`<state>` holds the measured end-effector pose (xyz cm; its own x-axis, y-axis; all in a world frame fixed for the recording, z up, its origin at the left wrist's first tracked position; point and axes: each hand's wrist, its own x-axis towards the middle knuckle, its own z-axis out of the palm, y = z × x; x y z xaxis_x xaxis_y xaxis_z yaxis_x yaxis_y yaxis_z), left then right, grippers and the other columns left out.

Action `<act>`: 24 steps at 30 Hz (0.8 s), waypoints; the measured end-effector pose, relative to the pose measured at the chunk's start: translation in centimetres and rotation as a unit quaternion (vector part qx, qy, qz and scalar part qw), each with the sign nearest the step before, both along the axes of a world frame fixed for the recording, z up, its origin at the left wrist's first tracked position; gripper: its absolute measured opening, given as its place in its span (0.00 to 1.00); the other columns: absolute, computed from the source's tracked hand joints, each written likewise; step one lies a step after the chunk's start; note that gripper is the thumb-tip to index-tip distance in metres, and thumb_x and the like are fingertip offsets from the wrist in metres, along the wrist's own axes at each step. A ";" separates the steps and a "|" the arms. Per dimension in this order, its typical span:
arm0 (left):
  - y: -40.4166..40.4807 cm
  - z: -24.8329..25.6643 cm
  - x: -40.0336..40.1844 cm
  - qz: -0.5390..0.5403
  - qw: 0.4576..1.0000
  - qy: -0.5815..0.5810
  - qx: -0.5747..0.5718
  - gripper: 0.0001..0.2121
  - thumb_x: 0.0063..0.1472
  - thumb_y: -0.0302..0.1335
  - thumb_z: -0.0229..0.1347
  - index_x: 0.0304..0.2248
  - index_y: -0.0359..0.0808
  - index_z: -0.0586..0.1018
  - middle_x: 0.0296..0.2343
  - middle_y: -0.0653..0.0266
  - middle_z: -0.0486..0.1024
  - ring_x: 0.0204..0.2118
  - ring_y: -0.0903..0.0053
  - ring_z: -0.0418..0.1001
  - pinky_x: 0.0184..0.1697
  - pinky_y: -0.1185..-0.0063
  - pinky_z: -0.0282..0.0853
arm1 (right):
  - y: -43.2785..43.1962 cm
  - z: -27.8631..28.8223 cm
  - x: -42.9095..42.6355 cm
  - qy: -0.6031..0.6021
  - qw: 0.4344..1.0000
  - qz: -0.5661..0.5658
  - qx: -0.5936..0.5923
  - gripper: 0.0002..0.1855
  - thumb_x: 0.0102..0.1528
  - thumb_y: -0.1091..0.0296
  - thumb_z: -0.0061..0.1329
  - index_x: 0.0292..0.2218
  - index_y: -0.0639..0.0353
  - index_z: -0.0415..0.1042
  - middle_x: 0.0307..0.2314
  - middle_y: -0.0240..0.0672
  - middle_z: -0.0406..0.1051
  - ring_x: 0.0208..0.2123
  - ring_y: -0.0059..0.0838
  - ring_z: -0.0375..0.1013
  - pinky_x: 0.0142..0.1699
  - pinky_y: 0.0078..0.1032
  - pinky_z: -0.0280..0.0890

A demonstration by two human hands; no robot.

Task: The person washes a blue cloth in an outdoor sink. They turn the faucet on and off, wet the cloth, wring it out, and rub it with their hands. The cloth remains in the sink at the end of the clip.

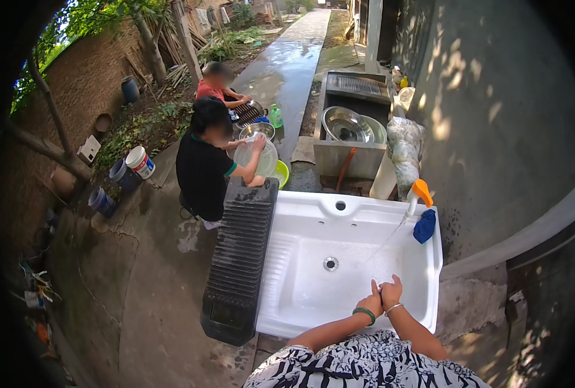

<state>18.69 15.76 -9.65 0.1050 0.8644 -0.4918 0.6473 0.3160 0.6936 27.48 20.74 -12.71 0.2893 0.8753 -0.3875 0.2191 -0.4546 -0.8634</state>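
My left hand (372, 304) and my right hand (391, 294) are together over the right front part of a white ceramic washbasin (311, 286). A sliver of something dark shows between them; what it is, and which hand has it, is hidden by the fingers. Water runs in a thin stream from a white plastic tap with an orange handle (422, 192) down toward the basin floor just beyond my fingers. A metal drain (330, 264) lies to the left of the hands. A blue cloth (424, 226) hangs on the basin's back right rim.
A black washboard (241, 257) leans along the basin's left edge. Beyond it, a person in black (202, 165) holds a translucent basin (258, 157), near another person in red (212, 89). A stone sink (350, 157) with metal bowls stands behind; a grey wall (501, 121) rises to the right.
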 end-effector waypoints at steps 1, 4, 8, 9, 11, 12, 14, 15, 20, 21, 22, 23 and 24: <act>-0.7 -0.8 0.1 -0.002 1.000 -0.002 0.001 0.44 0.57 0.37 0.49 0.58 0.24 0.30 0.34 0.39 0.75 0.33 0.52 0.76 0.34 0.62 0.72 | -0.4 -0.1 -0.1 -0.014 1.000 0.000 -0.018 0.34 0.44 0.80 0.42 0.55 0.73 0.56 0.22 0.45 0.72 0.17 0.30 0.71 0.23 0.26 0.68; -1.8 -1.7 0.1 -0.017 0.998 0.017 0.056 0.42 0.55 0.31 0.50 0.60 0.29 0.34 0.40 0.39 0.70 0.34 0.49 0.75 0.33 0.60 0.71 | -0.9 -1.6 0.6 -0.001 1.000 -0.007 -0.029 0.27 0.45 0.80 0.41 0.50 0.74 0.62 0.23 0.46 0.73 0.22 0.31 0.73 0.27 0.26 0.69; -1.9 -1.3 0.0 -0.045 0.991 0.036 0.121 0.36 0.54 0.29 0.51 0.58 0.32 0.44 0.40 0.38 0.67 0.30 0.47 0.74 0.32 0.60 0.72 | 0.0 -6.3 3.4 -0.164 0.975 0.151 0.015 0.10 0.47 0.75 0.43 0.31 0.68 0.73 0.23 0.45 0.73 0.24 0.33 0.73 0.31 0.29 0.69; -2.1 -1.2 -0.5 -0.047 0.991 0.043 0.116 0.33 0.54 0.28 0.51 0.56 0.32 0.47 0.40 0.39 0.67 0.30 0.48 0.74 0.31 0.60 0.72 | -0.4 -5.2 2.7 -0.334 0.899 0.283 -0.001 0.08 0.49 0.72 0.42 0.26 0.64 0.73 0.22 0.44 0.73 0.25 0.36 0.73 0.31 0.32 0.69; -1.8 0.2 -1.0 -0.069 0.990 0.046 0.110 0.27 0.53 0.27 0.52 0.51 0.34 0.55 0.38 0.41 0.67 0.29 0.49 0.75 0.30 0.60 0.72 | -0.4 -3.8 1.9 -0.416 0.847 0.331 -0.010 0.11 0.51 0.67 0.42 0.23 0.60 0.74 0.22 0.44 0.73 0.27 0.39 0.74 0.31 0.36 0.68; -1.7 0.9 -1.0 -0.067 0.989 0.042 0.127 0.23 0.52 0.26 0.53 0.46 0.35 0.57 0.38 0.41 0.66 0.28 0.49 0.75 0.29 0.61 0.72 | -0.6 -4.7 2.7 -0.337 0.903 0.265 -0.036 0.12 0.51 0.65 0.41 0.24 0.60 0.75 0.22 0.44 0.73 0.27 0.40 0.74 0.31 0.37 0.68; -1.6 1.1 -1.4 -0.062 0.987 0.050 0.137 0.25 0.52 0.27 0.54 0.46 0.36 0.56 0.37 0.44 0.66 0.28 0.50 0.75 0.28 0.61 0.72 | -0.8 -3.9 1.7 -0.219 0.954 0.200 -0.053 0.13 0.51 0.65 0.41 0.24 0.63 0.74 0.22 0.46 0.72 0.25 0.41 0.72 0.30 0.37 0.66; -1.4 1.6 -1.6 -0.067 0.986 0.049 0.147 0.25 0.52 0.28 0.55 0.46 0.36 0.56 0.35 0.45 0.67 0.28 0.51 0.75 0.28 0.62 0.72 | -1.0 -3.6 1.1 -0.025 0.998 0.025 -0.051 0.13 0.51 0.66 0.41 0.25 0.65 0.74 0.22 0.45 0.72 0.25 0.39 0.71 0.30 0.37 0.65; -1.1 0.4 -1.8 -0.100 0.976 0.091 0.170 0.22 0.53 0.31 0.54 0.45 0.35 0.61 0.34 0.48 0.68 0.27 0.52 0.75 0.27 0.62 0.72 | -0.9 -2.6 -0.1 0.148 0.977 -0.133 -0.082 0.10 0.49 0.73 0.41 0.31 0.65 0.74 0.24 0.40 0.73 0.26 0.32 0.71 0.33 0.30 0.67; -0.9 0.2 -2.0 -0.097 0.978 0.085 0.163 0.21 0.53 0.32 0.54 0.45 0.36 0.62 0.35 0.48 0.68 0.27 0.52 0.74 0.28 0.61 0.71 | -0.7 -2.3 -0.3 0.158 0.976 -0.132 -0.071 0.10 0.50 0.73 0.41 0.31 0.66 0.73 0.24 0.40 0.73 0.26 0.32 0.71 0.33 0.30 0.66; -0.7 0.1 -2.3 -0.094 0.980 0.078 0.157 0.21 0.53 0.33 0.54 0.45 0.36 0.64 0.35 0.49 0.69 0.28 0.51 0.74 0.28 0.61 0.71 | -0.6 -1.8 -0.1 0.182 0.973 -0.107 -0.092 0.10 0.51 0.70 0.42 0.30 0.67 0.72 0.23 0.38 0.72 0.27 0.31 0.70 0.35 0.27 0.65; -0.7 0.0 -2.7 -0.090 0.981 0.077 0.155 0.21 0.53 0.33 0.54 0.44 0.36 0.64 0.35 0.49 0.69 0.28 0.51 0.74 0.29 0.61 0.71 | -0.2 -1.3 0.3 0.151 0.983 -0.078 -0.071 0.11 0.52 0.68 0.42 0.32 0.67 0.72 0.26 0.38 0.72 0.30 0.30 0.70 0.37 0.27 0.65; -0.7 0.0 -3.3 -0.087 0.981 0.076 0.154 0.21 0.53 0.33 0.55 0.44 0.36 0.64 0.35 0.49 0.69 0.28 0.51 0.74 0.30 0.61 0.71 | 0.5 -0.5 0.9 0.119 0.990 -0.051 -0.049 0.13 0.54 0.66 0.42 0.34 0.67 0.72 0.29 0.38 0.72 0.32 0.29 0.71 0.40 0.27 0.66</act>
